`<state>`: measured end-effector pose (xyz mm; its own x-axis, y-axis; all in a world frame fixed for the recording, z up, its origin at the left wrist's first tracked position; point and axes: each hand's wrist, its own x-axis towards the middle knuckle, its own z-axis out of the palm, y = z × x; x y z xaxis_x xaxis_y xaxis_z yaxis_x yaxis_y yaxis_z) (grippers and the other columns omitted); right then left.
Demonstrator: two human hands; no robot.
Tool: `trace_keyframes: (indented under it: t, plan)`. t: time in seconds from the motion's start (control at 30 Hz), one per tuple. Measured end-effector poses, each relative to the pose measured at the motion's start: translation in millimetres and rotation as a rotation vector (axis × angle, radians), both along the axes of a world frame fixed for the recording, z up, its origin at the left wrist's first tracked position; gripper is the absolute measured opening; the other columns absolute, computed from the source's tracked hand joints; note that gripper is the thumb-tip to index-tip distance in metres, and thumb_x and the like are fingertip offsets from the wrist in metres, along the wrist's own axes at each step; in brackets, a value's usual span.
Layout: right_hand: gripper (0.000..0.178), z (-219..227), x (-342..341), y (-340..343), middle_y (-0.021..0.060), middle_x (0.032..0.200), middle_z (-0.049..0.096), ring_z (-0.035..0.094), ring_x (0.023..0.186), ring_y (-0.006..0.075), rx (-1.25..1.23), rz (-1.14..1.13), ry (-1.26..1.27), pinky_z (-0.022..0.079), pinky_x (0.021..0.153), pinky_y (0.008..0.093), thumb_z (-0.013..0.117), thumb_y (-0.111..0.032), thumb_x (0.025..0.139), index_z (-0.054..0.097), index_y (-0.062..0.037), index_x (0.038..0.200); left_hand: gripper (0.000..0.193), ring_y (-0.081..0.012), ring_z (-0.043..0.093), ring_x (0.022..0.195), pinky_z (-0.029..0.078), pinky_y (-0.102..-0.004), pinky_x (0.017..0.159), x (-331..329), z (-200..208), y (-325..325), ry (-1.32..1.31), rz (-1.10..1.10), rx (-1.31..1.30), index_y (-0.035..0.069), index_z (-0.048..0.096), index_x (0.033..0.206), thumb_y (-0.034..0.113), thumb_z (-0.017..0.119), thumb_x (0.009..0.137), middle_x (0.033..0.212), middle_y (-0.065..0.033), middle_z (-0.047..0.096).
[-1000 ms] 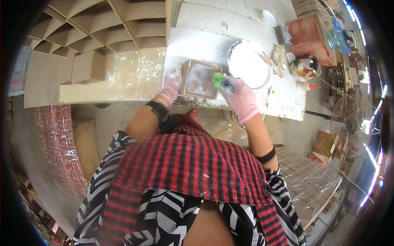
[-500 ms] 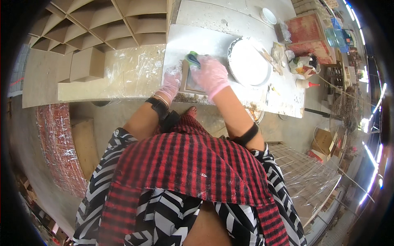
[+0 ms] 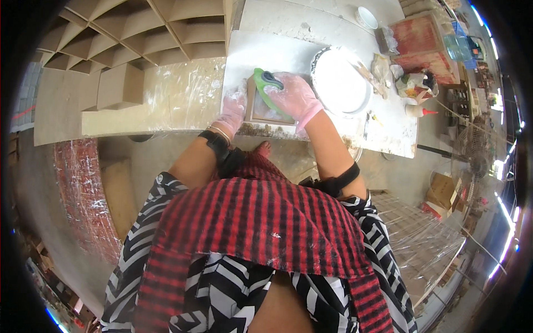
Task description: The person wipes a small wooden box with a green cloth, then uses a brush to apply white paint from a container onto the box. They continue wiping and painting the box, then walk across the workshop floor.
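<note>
A shallow, open tan box rests on the white-smeared board near the table's front edge. My left hand, in a pink glove dusted with white, holds the box by its left side. In my right hand, also pink-gloved, is a green and dark pad-like thing. Its green edge slants down over the box's opening, and the hand hides part of it. Just right of that hand stands a round tub of white paste, with white crusted on its rim.
Tan boxes in a grid fill the back left, with a single box before them. On the right are a squeeze bottle with a red tip, crumpled bags and a red-stained crate. A white bowl sits at the back.
My right hand has shifted slightly right and turned, so more of the green pad-like thing shows over the box. My left hand stays at the box's left side.
</note>
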<state>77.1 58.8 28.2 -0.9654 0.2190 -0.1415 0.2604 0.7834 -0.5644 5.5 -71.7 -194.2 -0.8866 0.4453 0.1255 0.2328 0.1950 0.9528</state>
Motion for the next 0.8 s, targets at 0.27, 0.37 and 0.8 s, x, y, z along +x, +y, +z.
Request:
trace_keyframes:
  t: [0.27, 0.37, 0.8]
  plan:
    - [0.041, 67, 8, 0, 0.0165, 0.102, 0.06, 0.057, 0.095, 0.0263, -0.246, 0.303, -0.509, 0.044, 0.085, 0.0318, 0.058, -0.031, 0.08, 0.058, 0.0007, 0.106, 0.027, -0.0299, 0.059, 0.085, 0.047, -0.0341, 0.074, 1, 45, 1, -0.507, 0.093, 0.211, -0.001, 0.058, 0.105, 0.015, 0.043, 0.089, 0.092, -0.0184, 0.062]
    - [0.041, 50, 20, 14, 0.0146, 0.099, 0.061, 0.057, 0.092, 0.0227, -0.468, 0.114, -0.491, 0.044, 0.084, 0.0308, 0.057, -0.029, 0.082, 0.056, 0.0013, 0.11, 0.029, -0.0271, 0.059, 0.083, 0.046, -0.0331, 0.072, -2, 18, 2, -0.432, 0.018, 0.184, -0.001, 0.059, 0.102, 0.021, 0.043, 0.092, 0.092, -0.017, 0.062]
    - [0.056, 25, 7, 10, 0.0188, 0.107, 0.06, 0.058, 0.096, 0.0275, -0.322, 0.565, -0.493, 0.043, 0.087, 0.0322, 0.062, -0.026, 0.068, 0.054, 0.004, 0.114, 0.036, -0.0156, 0.055, 0.076, 0.045, -0.0301, 0.068, 10, 74, -2, -0.584, 0.091, 0.2, -0.004, 0.062, 0.097, 0.029, 0.048, 0.091, 0.086, -0.0093, 0.064]
